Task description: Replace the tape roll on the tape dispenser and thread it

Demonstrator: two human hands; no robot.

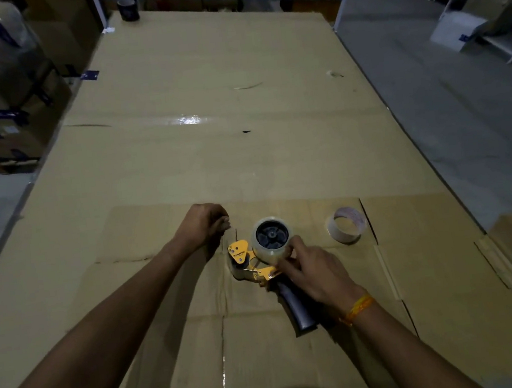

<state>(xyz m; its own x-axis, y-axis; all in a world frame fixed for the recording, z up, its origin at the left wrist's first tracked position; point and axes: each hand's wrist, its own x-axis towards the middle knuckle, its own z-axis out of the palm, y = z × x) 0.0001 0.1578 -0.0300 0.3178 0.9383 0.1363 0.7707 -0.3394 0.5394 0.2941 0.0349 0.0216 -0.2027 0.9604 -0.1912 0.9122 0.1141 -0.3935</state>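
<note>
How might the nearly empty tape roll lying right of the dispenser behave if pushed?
The spare roll lies flat on the cardboard, so it would probably slide, not roll. It looks mostly hollow core, so likely light. Tipped on edge, it could roll.

Tape dispenser [258, 266] with full roll [273, 237] under right hand [314, 272]; left hand [202, 224] perhaps pinching tape.

Two tape rolls [273, 238] [346, 225], one dispenser [257, 269], perhaps.

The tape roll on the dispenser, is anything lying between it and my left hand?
Nothing loose lies between them. Only the dispenser's yellow front plate sits in that stretch, beside the clear tape roll. The left hand is closed just left of it over bare cardboard. The right hand is already at the roll's near edge.
</note>
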